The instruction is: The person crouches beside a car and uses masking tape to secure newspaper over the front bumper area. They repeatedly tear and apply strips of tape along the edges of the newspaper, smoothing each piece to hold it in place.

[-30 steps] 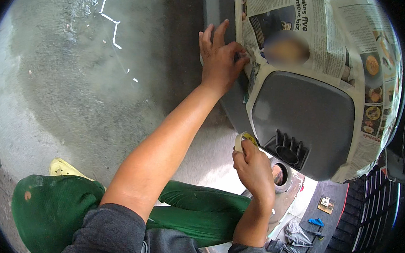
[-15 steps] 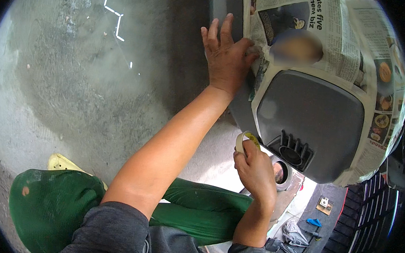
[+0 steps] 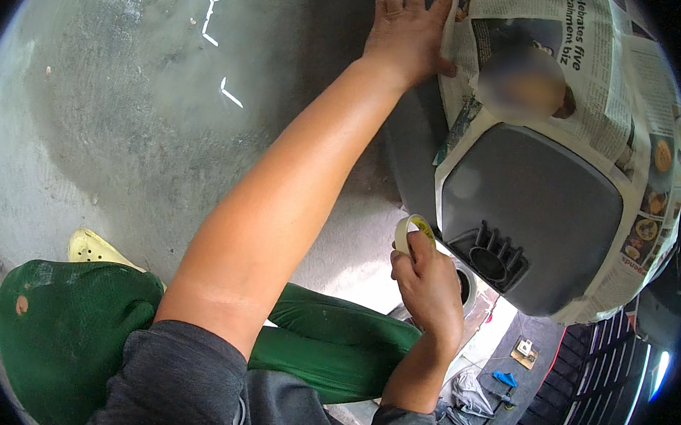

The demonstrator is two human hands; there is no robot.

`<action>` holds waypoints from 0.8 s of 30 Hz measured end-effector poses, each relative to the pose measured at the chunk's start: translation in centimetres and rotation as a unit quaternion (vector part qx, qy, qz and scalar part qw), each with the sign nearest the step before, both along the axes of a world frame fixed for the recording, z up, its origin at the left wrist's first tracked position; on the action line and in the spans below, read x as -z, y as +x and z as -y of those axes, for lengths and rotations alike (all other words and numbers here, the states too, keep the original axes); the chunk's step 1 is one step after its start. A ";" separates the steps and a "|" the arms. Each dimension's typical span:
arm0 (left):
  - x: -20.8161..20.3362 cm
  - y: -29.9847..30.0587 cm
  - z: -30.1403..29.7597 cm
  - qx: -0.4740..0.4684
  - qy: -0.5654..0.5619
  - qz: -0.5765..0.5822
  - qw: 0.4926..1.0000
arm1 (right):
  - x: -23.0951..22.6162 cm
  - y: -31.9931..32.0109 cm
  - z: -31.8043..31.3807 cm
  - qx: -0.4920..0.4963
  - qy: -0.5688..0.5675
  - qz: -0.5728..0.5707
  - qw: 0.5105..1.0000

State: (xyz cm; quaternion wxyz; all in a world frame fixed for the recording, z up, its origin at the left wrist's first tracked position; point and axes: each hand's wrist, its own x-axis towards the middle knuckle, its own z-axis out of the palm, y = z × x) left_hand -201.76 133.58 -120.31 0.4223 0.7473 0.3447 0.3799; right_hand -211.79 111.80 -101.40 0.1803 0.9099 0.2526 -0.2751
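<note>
My left hand (image 3: pixel 408 39) reaches up to the left edge of a large object covered in newspaper (image 3: pixel 602 89). Its fingers are spread, with the thumb near the pale masking tape along the paper's edge; the fingertips are cut off by the frame. Below the newspaper, a rounded dark grey panel (image 3: pixel 539 195) stays bare inside a border of masking tape (image 3: pixel 628 225). A black ribbed fitting (image 3: pixel 489 260) sits at its lower left corner. Just left of that corner, my right hand (image 3: pixel 434 290) is closed on a roll of masking tape (image 3: pixel 402 236).
Beneath me is a grey concrete floor (image 3: pixel 148 136) with white marks. A yellow clog (image 3: pixel 93 246) shows beside my knee in green trousers (image 3: pixel 80 328). At lower right are a round can-like container (image 3: pixel 469 289), crumpled grey cloth (image 3: pixel 470 391) and a dark metal grille (image 3: pixel 588 403).
My left hand has slid upward along the paper's edge and its fingers have flattened out. My right hand still holds the tape roll. The view has shifted slightly.
</note>
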 end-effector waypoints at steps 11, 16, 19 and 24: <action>1.4 2.5 1.1 -0.134 0.000 0.008 0.991 | 0.4 -0.1 -0.4 0.000 -0.003 -0.014 1.000; 0.4 -3.0 4.2 -0.045 -0.139 0.143 0.979 | 0.4 0.1 -0.5 -0.022 -0.008 -0.004 1.000; 0.3 -4.5 6.3 0.059 -0.099 0.124 0.986 | 0.5 0.0 -1.2 -0.033 -0.012 -0.013 0.999; 0.6 -4.1 7.3 0.054 -0.010 0.145 0.988 | 0.5 -0.3 -1.6 -0.041 -0.034 -0.019 0.998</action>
